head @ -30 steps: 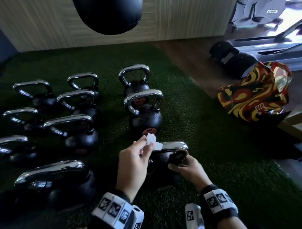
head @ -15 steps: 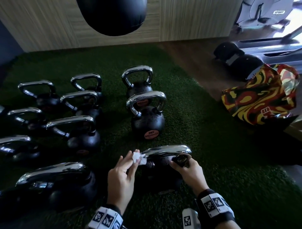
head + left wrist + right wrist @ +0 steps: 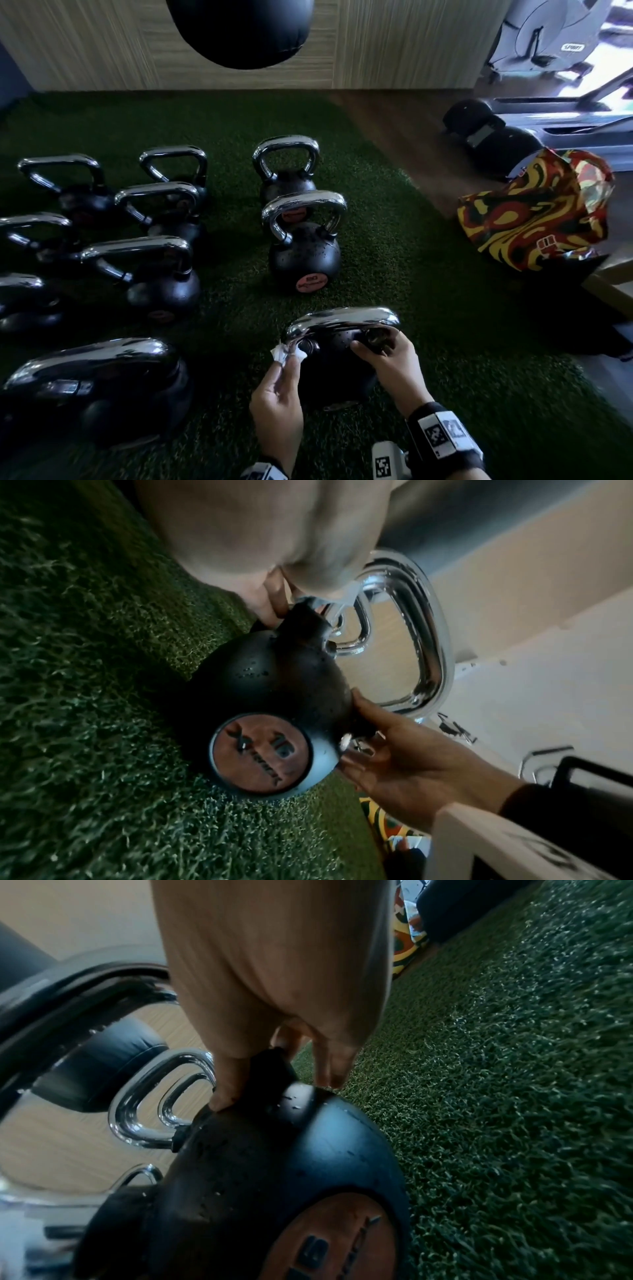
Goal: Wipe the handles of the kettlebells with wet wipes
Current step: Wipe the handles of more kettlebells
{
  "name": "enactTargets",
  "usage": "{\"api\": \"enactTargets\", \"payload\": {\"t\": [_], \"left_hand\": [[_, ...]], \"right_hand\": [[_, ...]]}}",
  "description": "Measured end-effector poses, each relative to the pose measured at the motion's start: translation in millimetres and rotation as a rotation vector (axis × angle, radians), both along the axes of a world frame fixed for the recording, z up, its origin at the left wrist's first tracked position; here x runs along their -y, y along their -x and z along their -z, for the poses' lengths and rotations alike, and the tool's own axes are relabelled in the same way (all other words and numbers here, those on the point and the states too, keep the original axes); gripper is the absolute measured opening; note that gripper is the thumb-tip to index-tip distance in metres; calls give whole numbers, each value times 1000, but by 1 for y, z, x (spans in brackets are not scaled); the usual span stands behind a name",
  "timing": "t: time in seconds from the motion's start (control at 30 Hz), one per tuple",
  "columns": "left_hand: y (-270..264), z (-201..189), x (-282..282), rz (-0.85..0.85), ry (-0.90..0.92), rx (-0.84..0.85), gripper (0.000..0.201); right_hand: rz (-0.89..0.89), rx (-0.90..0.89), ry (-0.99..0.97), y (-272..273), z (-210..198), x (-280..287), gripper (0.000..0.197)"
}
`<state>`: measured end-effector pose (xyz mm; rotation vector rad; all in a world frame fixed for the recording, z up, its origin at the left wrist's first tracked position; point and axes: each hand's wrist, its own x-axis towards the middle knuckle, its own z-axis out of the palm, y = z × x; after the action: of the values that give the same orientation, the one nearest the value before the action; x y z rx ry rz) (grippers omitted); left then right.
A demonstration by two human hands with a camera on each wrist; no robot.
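Floor was dark green artificial turf (image 3: 428, 325), running far to a light wood-panel wall (image 3: 394, 44); at far right the turf gave way to brown wood flooring (image 3: 404, 130). A black punching bag (image 3: 239, 31) hung top centre, in front of the wall. Nearest kettlebell (image 3: 337, 363) sat on the turf at near centre, black body, chrome handle (image 3: 342, 322) on top, orange round label on its near side visible in both wrist views. Left hand (image 3: 277, 404) pinched a crumpled white wet wipe (image 3: 286, 354) between the fingertips and held it against the left end of that handle, where the chrome meets the body. Right hand (image 3: 390, 366) was curled around the right base of the same handle, thumb on the inner side, per the right wrist view. Two more kettlebells stood in line beyond it: one (image 3: 305, 253) just farther, another (image 3: 287, 171) behind that. A cluster of other kettlebells (image 3: 154, 270) filled the left side, the biggest (image 3: 92, 383) at near left. At right, off the turf, lay a red-yellow-black patterned bag (image 3: 537, 212), with dark rounded objects (image 3: 496, 144) behind it; could not tell what they were. Grey exercise machine (image 3: 548, 37) stood in the far right corner, in bright light.
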<state>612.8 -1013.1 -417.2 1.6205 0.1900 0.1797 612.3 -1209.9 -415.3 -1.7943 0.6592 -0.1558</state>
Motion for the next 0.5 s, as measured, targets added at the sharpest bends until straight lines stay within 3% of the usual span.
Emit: {"api": "enactTargets", "payload": {"t": [0.1,0.23,0.3,0.4,0.5], "left_hand": [[0,-5,1,-53,-148,34,15],[-6,-10,0,-17,-178,23,12],[-20,-11,-4,-6,-279,93,14],[-55,-8,-8,38,-434,174,35],[-101,-6,-1,229,-395,118,49]], "right_hand": [[-12,-4,22,-1,-3,1,43],[-34,-10,101,6,-14,4,39],[-85,0,160,16,-24,6,36],[-228,-32,202,33,-32,11,32],[-380,-62,346,43,-36,3,22]]}}
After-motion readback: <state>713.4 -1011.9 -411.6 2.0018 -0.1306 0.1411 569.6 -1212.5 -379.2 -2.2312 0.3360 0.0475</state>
